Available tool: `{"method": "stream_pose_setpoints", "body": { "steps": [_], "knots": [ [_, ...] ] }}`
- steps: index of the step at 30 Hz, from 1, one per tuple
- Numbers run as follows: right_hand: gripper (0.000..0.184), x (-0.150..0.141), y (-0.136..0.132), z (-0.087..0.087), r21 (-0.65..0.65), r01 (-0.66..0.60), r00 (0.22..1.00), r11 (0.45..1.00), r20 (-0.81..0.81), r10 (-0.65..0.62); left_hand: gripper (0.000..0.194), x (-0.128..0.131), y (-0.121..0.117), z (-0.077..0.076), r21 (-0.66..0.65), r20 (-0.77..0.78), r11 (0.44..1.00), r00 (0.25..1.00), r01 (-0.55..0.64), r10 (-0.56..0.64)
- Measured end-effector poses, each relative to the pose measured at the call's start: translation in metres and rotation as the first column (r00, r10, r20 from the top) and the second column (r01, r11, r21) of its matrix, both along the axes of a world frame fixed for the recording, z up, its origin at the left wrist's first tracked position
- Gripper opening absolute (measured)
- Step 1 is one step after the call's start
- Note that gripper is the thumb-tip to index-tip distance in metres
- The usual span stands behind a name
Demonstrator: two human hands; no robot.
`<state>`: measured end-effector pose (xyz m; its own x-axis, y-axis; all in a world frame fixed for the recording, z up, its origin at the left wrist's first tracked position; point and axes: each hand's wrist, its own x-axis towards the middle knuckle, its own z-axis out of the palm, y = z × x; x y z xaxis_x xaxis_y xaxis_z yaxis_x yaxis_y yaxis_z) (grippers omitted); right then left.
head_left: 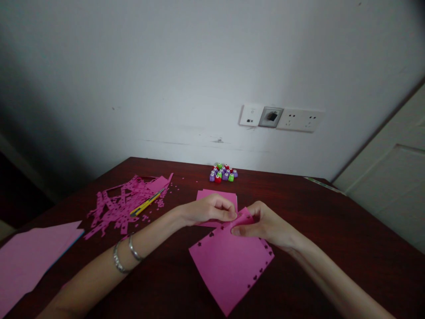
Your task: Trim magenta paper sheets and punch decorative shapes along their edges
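Between my hands is a pink sheet of paper (229, 266), turned cornerwise, with small shapes punched along its edges. My left hand (212, 210) pinches its far edge, thumb and fingertips closed. Just to the right, my right hand (264, 225) grips the far corner between thumb and bent fingers. Under and behind my left hand lies a stack of pink paper (217, 195). Part of that stack is hidden by the hand and the held sheet.
Pink paper scraps (122, 204) lie heaped at the left, a yellow utility knife (146, 204) on them. Larger pink sheets (29, 257) rest at the near left. Several small colourful craft punches (222, 173) cluster near the wall, below wall sockets (295, 120).
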<state>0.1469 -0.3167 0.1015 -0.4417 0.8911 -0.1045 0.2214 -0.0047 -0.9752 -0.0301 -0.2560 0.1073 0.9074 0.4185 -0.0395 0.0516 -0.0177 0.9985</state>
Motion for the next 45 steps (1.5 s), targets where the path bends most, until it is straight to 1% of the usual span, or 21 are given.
{"method": "stream_pose_setpoints", "body": {
  "steps": [3,5,6,8,10,12,13,14,15,16,18,20,22,24,25,27,29,31,33,37,45],
  "knots": [
    [0.02,0.001,0.001,-0.001,0.002,0.003,1.0,1.0,-0.004,-0.003,0.029,0.0,0.002,-0.002,-0.002,-0.009,1.0,1.0,-0.013,0.013],
    [0.02,0.004,0.003,-0.002,-0.01,0.04,0.999,0.999,-0.035,-0.04,0.029,-0.003,0.007,-0.003,0.029,-0.008,0.998,0.998,-0.058,0.058],
    [0.02,0.005,0.005,-0.003,-0.026,0.078,0.995,0.997,-0.065,-0.079,0.031,-0.005,0.011,-0.003,0.034,-0.001,0.995,0.995,-0.095,0.095],
    [0.022,0.009,0.01,-0.005,-0.062,0.205,0.965,0.977,-0.154,-0.212,0.041,-0.01,0.022,-0.003,0.011,0.032,0.982,0.981,-0.19,0.189],
    [0.025,0.012,0.015,-0.007,-0.078,0.366,0.888,0.928,-0.268,-0.373,0.049,-0.014,0.032,-0.003,-0.031,0.09,0.957,0.953,-0.289,0.291],
    [0.027,0.013,0.021,-0.01,-0.076,0.51,0.781,0.857,-0.376,-0.498,0.044,-0.016,0.039,-0.006,-0.021,0.155,0.927,0.915,-0.374,0.373],
    [0.028,0.014,0.023,-0.012,-0.074,0.556,0.739,0.828,-0.412,-0.533,0.04,-0.016,0.041,-0.007,0.0,0.177,0.91,0.896,-0.414,0.407],
    [0.029,0.014,0.025,-0.013,-0.07,0.582,0.714,0.81,-0.434,-0.55,0.035,-0.016,0.042,-0.009,0.018,0.187,0.893,0.879,-0.45,0.44],
    [0.029,0.016,0.026,-0.013,-0.058,0.586,0.712,0.808,-0.439,-0.548,0.031,-0.015,0.042,-0.011,0.029,0.188,0.875,0.862,-0.483,0.47],
    [0.029,0.018,0.027,-0.012,-0.036,0.565,0.739,0.825,-0.424,-0.524,0.029,-0.014,0.042,-0.012,0.035,0.183,0.861,0.85,-0.508,0.494],
    [0.029,0.025,0.027,-0.006,0.033,0.43,0.861,0.902,-0.317,-0.399,0.025,-0.014,0.04,-0.009,0.048,0.164,0.85,0.844,-0.525,0.511],
    [0.03,0.035,0.024,0.003,0.092,0.212,0.973,0.973,-0.114,-0.201,0.023,-0.016,0.036,-0.002,0.106,0.111,0.872,0.878,-0.477,0.466],
    [0.032,0.042,0.021,0.013,0.132,0.067,0.997,0.989,0.037,-0.073,0.022,-0.018,0.03,0.007,0.206,0.013,0.904,0.925,-0.374,0.38],
    [0.032,0.042,0.017,0.019,0.173,0.0,0.995,0.985,0.1,-0.017,0.022,-0.02,0.023,0.014,0.315,-0.083,0.92,0.959,-0.234,0.272],
    [0.032,0.039,0.014,0.019,0.196,-0.004,0.994,0.981,0.106,-0.018,0.023,-0.019,0.019,0.017,0.367,-0.115,0.916,0.97,-0.161,0.216],
    [0.036,0.028,0.01,0.015,0.237,0.035,0.993,0.971,0.103,-0.061,0.023,-0.017,0.014,0.019,0.449,-0.15,0.892,0.981,-0.041,0.12],
    [0.041,0.015,0.007,0.007,0.261,0.098,0.985,0.96,0.112,-0.131,0.023,-0.015,0.01,0.019,0.494,-0.16,0.869,0.985,0.021,0.067],
    [0.041,0.005,0.004,-0.001,0.291,0.124,0.976,0.949,0.138,-0.17,0.023,-0.014,0.008,0.018,0.517,-0.157,0.855,0.986,0.031,0.059],
    [0.04,-0.001,0.002,-0.005,0.358,0.125,0.967,0.925,0.163,-0.194,0.023,-0.014,0.007,0.018,0.531,-0.154,0.847,0.986,0.023,0.07],
    [0.038,-0.002,0.001,-0.006,0.479,0.113,0.956,0.871,0.186,-0.226,0.022,-0.015,0.008,0.018,0.523,-0.152,0.852,0.986,0.021,0.069],
    [0.036,-0.006,-0.002,-0.005,0.481,0.072,0.954,0.874,0.224,-0.202,0.028,-0.013,0.007,0.01,0.458,-0.148,0.886,0.989,0.067,0.002]
  ]
}}
